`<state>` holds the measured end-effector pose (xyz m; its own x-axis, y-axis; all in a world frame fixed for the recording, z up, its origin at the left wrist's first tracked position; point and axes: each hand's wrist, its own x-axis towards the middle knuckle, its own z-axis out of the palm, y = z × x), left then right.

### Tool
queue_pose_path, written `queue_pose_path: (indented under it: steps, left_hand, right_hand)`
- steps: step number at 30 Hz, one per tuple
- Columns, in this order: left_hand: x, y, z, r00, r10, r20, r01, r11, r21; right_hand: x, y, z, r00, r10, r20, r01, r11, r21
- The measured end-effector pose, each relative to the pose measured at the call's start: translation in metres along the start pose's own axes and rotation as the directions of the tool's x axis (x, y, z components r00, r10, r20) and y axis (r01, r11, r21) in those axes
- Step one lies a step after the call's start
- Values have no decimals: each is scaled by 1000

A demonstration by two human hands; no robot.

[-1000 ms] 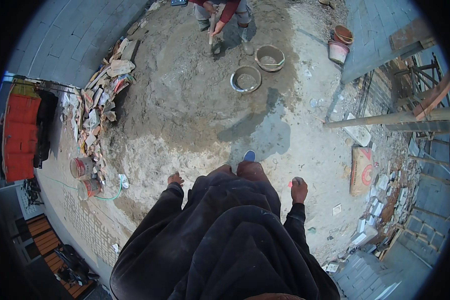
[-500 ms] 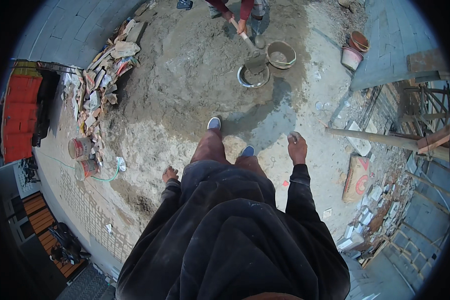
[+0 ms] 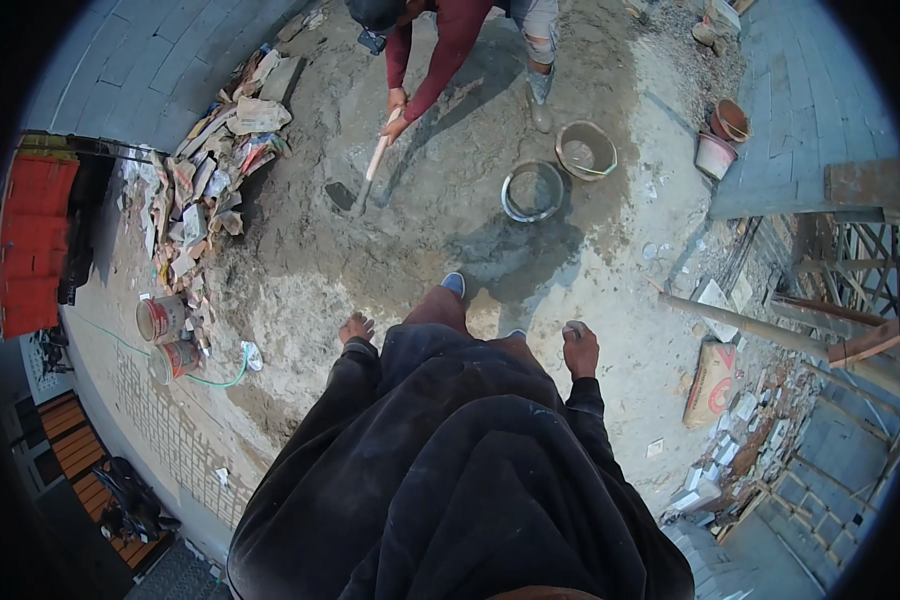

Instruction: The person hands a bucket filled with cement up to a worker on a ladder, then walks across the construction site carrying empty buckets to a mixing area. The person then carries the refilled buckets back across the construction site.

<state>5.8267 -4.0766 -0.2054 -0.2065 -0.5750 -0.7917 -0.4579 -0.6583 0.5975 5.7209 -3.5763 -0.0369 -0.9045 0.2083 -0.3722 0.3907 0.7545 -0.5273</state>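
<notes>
My left hand (image 3: 356, 328) hangs beside my left thigh, fingers apart, with nothing in it. My right hand (image 3: 580, 350) is out at my right side, its fingers curled in; something greyish shows at the fingertips, and whether it is an object or dried cement I cannot make out. Both hands are clear of the ground. Ahead of me lies a wide spread of wet grey mortar (image 3: 300, 230). Two black buckets stand at its right: a nearer one (image 3: 532, 215) with a pale wet rim and a farther one (image 3: 586, 174) with a handle.
A co-worker in a maroon sleeve (image 3: 457, 50) works a shovel (image 3: 378, 160) in the mortar. Rubble and torn bags (image 3: 195, 190) line the left, by two pails (image 3: 160, 318). At right are a cement bag (image 3: 710, 385), a wooden pole (image 3: 745, 322) and stacked buckets (image 3: 716, 155).
The co-worker's shovel has swung from over the nearer bucket left into the mortar. My view has shifted; my left hand has come forward and its fingers have spread. The right stays curled.
</notes>
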Motion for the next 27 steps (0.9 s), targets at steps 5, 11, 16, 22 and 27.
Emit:
queue_pose_path:
  steps: [5, 11, 16, 22, 27]
  left_hand:
    - [27, 86, 55, 988, 60, 144, -70, 995, 69]
    - [32, 114, 76, 982, 112, 155, -121, 992, 46]
    - [26, 82, 55, 997, 57, 57, -61, 996, 72]
    - [42, 48, 27, 990, -140, 30, 140, 990, 27]
    - [53, 58, 43, 901, -223, 372, 269, 960, -78]
  right_hand:
    - [1, -36, 17, 1000, 21, 11, -21, 1000, -10]
    - [5, -50, 20, 997, 68, 27, -69, 997, 24]
    - [18, -44, 7, 997, 67, -31, -64, 995, 80]
    - [21, -31, -8, 981, 153, -118, -135, 979, 152]
    - [13, -19, -7, 969, 203, -141, -184, 973, 141]
